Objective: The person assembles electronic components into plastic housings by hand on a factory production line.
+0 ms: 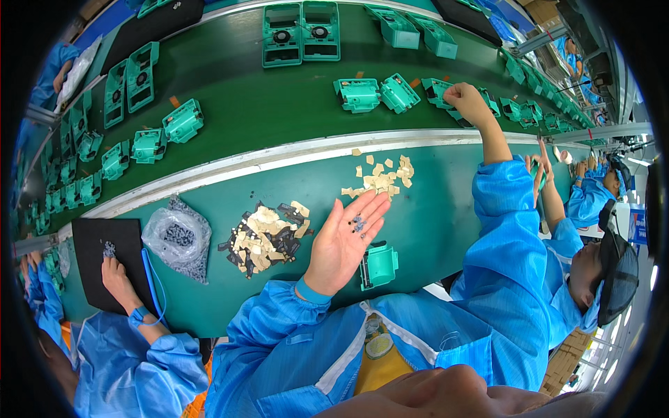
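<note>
My left hand (347, 240) is held palm up over the green table, its fingers stretched out. Several small blue-grey and dark parts (358, 224) lie on the palm and finger bases. Just right of that hand, a teal plastic housing (381, 266) rests near the table's front edge. My right hand (471, 104) reaches far out over the green conveyor belt, beside a teal housing (437, 90). Its fingers are bent together, and whatever they may pinch is too small to make out. Cream-coloured scraps (380, 180) lie scattered beyond my left hand.
A heap of cream and black pieces (268, 233) lies left of my hand, beside a clear bag (188, 261) of small grey parts. A co-worker's hand (120, 281) is on a black mat (90, 244). A white rail (279, 155) separates table and belt (244, 97); another person sits at right.
</note>
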Action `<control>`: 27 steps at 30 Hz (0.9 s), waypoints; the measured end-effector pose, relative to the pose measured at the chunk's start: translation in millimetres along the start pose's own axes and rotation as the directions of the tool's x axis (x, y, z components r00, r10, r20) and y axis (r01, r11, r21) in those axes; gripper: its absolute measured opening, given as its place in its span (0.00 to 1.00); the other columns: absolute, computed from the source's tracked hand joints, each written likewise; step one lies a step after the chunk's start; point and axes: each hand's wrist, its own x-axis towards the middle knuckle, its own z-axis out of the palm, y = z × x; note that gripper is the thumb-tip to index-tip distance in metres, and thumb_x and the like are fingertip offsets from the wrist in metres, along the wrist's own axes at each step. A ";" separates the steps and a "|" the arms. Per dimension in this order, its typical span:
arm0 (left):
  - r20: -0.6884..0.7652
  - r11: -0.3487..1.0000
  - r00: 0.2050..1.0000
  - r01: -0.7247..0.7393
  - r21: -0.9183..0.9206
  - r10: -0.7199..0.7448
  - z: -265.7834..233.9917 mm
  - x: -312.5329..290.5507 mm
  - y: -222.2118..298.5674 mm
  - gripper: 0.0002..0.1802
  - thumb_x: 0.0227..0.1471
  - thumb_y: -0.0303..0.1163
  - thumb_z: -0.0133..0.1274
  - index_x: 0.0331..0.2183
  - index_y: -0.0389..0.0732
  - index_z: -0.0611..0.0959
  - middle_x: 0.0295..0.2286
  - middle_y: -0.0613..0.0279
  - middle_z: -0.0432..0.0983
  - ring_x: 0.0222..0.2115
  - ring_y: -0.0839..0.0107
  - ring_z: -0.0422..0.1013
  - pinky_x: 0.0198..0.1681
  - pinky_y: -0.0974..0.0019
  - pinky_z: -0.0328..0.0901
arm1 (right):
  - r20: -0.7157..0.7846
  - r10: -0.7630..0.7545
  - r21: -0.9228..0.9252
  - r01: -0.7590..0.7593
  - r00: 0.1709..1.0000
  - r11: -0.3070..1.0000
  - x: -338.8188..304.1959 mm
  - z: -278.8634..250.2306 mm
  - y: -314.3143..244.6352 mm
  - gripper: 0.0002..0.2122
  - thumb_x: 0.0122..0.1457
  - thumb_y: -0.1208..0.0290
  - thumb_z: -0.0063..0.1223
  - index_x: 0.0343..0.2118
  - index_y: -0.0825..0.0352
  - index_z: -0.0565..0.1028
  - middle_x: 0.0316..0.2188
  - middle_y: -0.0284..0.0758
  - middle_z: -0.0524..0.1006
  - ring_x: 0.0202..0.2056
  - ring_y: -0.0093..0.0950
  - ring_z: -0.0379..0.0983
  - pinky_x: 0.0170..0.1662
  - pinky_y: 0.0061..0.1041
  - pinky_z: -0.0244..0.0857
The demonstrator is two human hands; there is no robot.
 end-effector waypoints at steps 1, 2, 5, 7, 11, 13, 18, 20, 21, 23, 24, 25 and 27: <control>0.001 1.000 1.000 -0.003 0.000 0.003 0.3 -0.4 0.3 0.38 0.69 0.53 0.28 0.64 0.30 0.58 0.64 0.42 0.53 0.66 0.55 0.50 0.67 0.57 0.47 | 0.001 -0.001 0.001 0.001 1.000 1.000 0.1 0.4 -2.2 0.09 0.55 0.71 0.59 0.33 0.73 0.79 0.28 0.39 0.80 0.32 0.29 0.76 0.39 0.29 0.69; 0.000 1.000 1.000 -0.004 -0.001 0.004 0.9 -0.8 1.0 0.38 0.69 0.53 0.28 0.64 0.30 0.58 0.64 0.42 0.53 0.66 0.55 0.50 0.67 0.57 0.47 | 0.002 -0.009 -0.002 0.009 1.000 1.000 0.1 1.0 -4.3 0.09 0.55 0.71 0.59 0.33 0.73 0.79 0.28 0.39 0.80 0.32 0.29 0.76 0.39 0.29 0.69; -0.002 1.000 1.000 -0.006 0.011 0.006 1.5 -2.2 2.4 0.38 0.69 0.53 0.28 0.64 0.30 0.58 0.64 0.42 0.54 0.66 0.55 0.50 0.67 0.57 0.48 | 0.008 -0.026 -0.003 0.026 1.000 1.000 -0.3 4.1 -9.2 0.09 0.55 0.71 0.59 0.33 0.73 0.79 0.28 0.39 0.79 0.32 0.29 0.75 0.38 0.29 0.69; -0.005 1.000 1.000 -0.002 0.014 0.002 1.1 -2.9 2.3 0.38 0.69 0.53 0.28 0.64 0.30 0.58 0.64 0.43 0.54 0.66 0.55 0.50 0.67 0.57 0.47 | 0.011 -0.033 -0.002 0.033 0.999 0.999 -0.2 5.8 -8.8 0.09 0.54 0.71 0.58 0.33 0.73 0.79 0.27 0.39 0.79 0.31 0.29 0.75 0.38 0.29 0.68; -0.008 1.000 1.000 0.001 0.011 -0.001 1.1 -3.5 3.1 0.38 0.69 0.53 0.28 0.64 0.30 0.59 0.64 0.43 0.54 0.66 0.55 0.50 0.67 0.57 0.47 | -0.003 -0.021 0.028 0.021 1.000 0.999 -1.7 8.9 -9.8 0.09 0.55 0.71 0.59 0.33 0.73 0.79 0.28 0.38 0.79 0.32 0.28 0.75 0.39 0.28 0.69; -0.004 1.000 1.000 0.003 0.013 -0.003 0.7 -4.0 3.6 0.38 0.69 0.53 0.28 0.64 0.30 0.59 0.64 0.43 0.54 0.66 0.55 0.50 0.67 0.57 0.47 | -0.007 -0.016 0.032 0.016 1.000 0.999 -3.1 9.5 -14.0 0.09 0.55 0.71 0.59 0.34 0.72 0.78 0.28 0.38 0.79 0.33 0.27 0.75 0.39 0.28 0.69; 0.001 1.000 1.000 0.007 0.017 -0.007 0.4 -4.7 4.5 0.38 0.69 0.53 0.27 0.64 0.30 0.58 0.64 0.43 0.54 0.67 0.55 0.50 0.67 0.57 0.47 | 0.009 -0.011 0.032 0.011 1.000 0.999 -2.9 11.1 -12.0 0.09 0.55 0.71 0.59 0.34 0.72 0.78 0.29 0.38 0.79 0.33 0.28 0.75 0.40 0.28 0.69; -0.001 1.000 1.000 0.004 0.021 -0.004 -0.5 -5.8 5.0 0.38 0.69 0.53 0.27 0.64 0.30 0.58 0.64 0.43 0.54 0.66 0.55 0.50 0.67 0.57 0.47 | 0.005 -0.024 0.034 0.023 1.000 0.999 -2.6 13.5 -14.1 0.09 0.56 0.71 0.58 0.34 0.73 0.78 0.29 0.38 0.79 0.33 0.28 0.75 0.40 0.28 0.69; 0.002 1.000 1.000 0.001 0.019 -0.001 -1.4 -6.3 4.6 0.38 0.69 0.53 0.27 0.64 0.30 0.58 0.64 0.43 0.54 0.66 0.55 0.50 0.67 0.57 0.47 | -0.001 -0.034 0.035 0.034 0.999 0.999 -2.5 14.4 -15.2 0.09 0.56 0.71 0.57 0.33 0.73 0.78 0.28 0.38 0.78 0.32 0.29 0.74 0.39 0.29 0.68; -0.002 1.000 1.000 0.002 0.017 -0.002 -2.7 -4.4 4.9 0.38 0.69 0.53 0.27 0.64 0.30 0.58 0.64 0.43 0.54 0.66 0.55 0.50 0.67 0.57 0.47 | 0.008 -0.046 0.022 0.045 0.999 0.999 -0.6 17.7 -15.9 0.09 0.56 0.71 0.56 0.33 0.74 0.78 0.27 0.38 0.78 0.32 0.29 0.74 0.39 0.29 0.68; -0.005 1.000 1.000 0.004 0.015 -0.004 -3.4 -3.4 5.1 0.38 0.69 0.53 0.27 0.64 0.30 0.58 0.64 0.43 0.54 0.66 0.56 0.50 0.67 0.57 0.47 | 0.014 -0.059 0.006 0.059 0.998 0.998 0.4 19.3 -16.3 0.09 0.57 0.71 0.55 0.32 0.74 0.77 0.27 0.38 0.78 0.31 0.29 0.74 0.39 0.30 0.68; -0.003 1.000 1.000 0.004 0.014 -0.004 -3.9 -3.7 5.3 0.38 0.69 0.53 0.27 0.64 0.30 0.58 0.64 0.43 0.54 0.66 0.56 0.50 0.67 0.57 0.47 | 0.014 -0.059 0.006 0.059 0.998 0.998 0.8 19.4 -17.2 0.09 0.57 0.71 0.55 0.32 0.74 0.77 0.27 0.38 0.78 0.31 0.29 0.74 0.39 0.30 0.68; -0.001 1.000 1.000 0.005 0.017 -0.005 -3.7 -3.9 6.5 0.38 0.69 0.53 0.27 0.64 0.30 0.59 0.64 0.43 0.54 0.66 0.56 0.50 0.67 0.57 0.47 | 0.028 -0.067 -0.007 0.067 0.997 0.998 2.5 20.0 -18.8 0.09 0.57 0.71 0.54 0.31 0.74 0.77 0.26 0.38 0.77 0.31 0.28 0.73 0.38 0.30 0.67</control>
